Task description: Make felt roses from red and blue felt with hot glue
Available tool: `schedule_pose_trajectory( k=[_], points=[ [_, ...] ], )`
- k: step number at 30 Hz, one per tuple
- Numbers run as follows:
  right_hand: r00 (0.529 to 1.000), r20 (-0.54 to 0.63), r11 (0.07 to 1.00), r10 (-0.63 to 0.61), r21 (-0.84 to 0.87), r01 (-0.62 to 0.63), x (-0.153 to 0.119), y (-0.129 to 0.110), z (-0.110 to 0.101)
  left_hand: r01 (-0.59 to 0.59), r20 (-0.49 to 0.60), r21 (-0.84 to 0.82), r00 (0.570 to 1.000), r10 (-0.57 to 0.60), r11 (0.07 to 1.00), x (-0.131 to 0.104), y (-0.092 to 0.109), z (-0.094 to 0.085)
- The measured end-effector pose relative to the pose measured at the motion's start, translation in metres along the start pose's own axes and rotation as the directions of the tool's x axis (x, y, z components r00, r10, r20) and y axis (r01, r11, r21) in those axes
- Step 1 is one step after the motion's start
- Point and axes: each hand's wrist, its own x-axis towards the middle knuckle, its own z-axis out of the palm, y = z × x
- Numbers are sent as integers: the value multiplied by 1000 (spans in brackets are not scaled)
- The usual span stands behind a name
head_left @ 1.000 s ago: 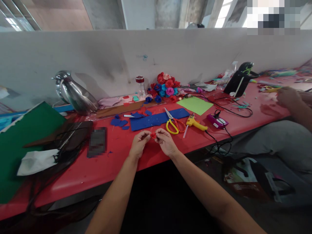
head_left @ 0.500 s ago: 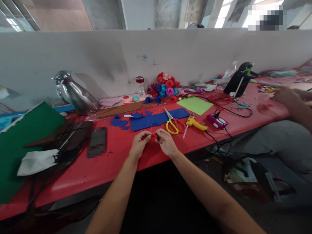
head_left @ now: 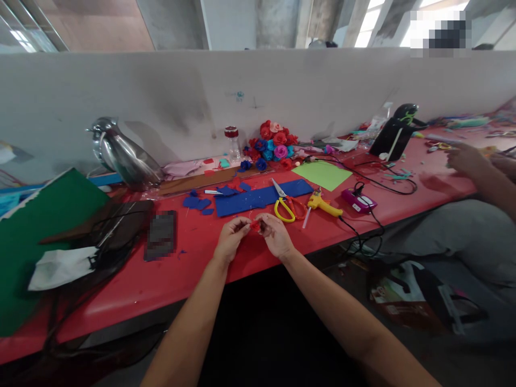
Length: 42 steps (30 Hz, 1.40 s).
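A small red piece (head_left: pixel 255 226), perhaps a paper flower, is pinched between my two hands above the front of the red table (head_left: pixel 193 279). My left hand (head_left: pixel 233 238) grips its left side with closed fingertips. On its right side, the fingers of my right hand (head_left: pixel 275 235) close on it. Just beyond lie a blue paper strip (head_left: pixel 237 203), scissors with yellow and orange handles (head_left: pixel 285 209) and a yellow glue gun (head_left: pixel 325 205). Cut blue pieces (head_left: pixel 196 202) lie to the left of the strip.
A phone (head_left: pixel 160 235), dark bag (head_left: pixel 121 231) and steel jug (head_left: pixel 124 156) are at left. Behind stand a jar (head_left: pixel 232 144) and paper flowers (head_left: pixel 278 141). Green paper (head_left: pixel 322 174) and a purple power socket (head_left: pixel 358 200) lie right. Another person's hand (head_left: pixel 467 159) is far right.
My right fingers have shifted slightly around the red piece, while my left hand has stayed almost still. At far right, the other person's hand has changed its pose.
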Motion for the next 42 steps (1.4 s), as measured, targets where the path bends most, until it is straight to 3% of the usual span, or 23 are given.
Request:
schedule_pose_trajectory(
  k=[22, 38, 42],
  points=[
    [997, -67, 997, -33, -72, 28, 1, 2, 3, -101, -219, -21, 971, 94, 995, 5, -3, -2],
    [997, 9, 934, -82, -347, 80, -9, 8, 7, -129, -265, -112, 959, 96, 985, 8, -6, -4],
    [990, 20, 865, -140, -485, 132, -8, -15, -6, -129, -277, -142, 957, 85, 981, 8, -6, -4]
  ],
)
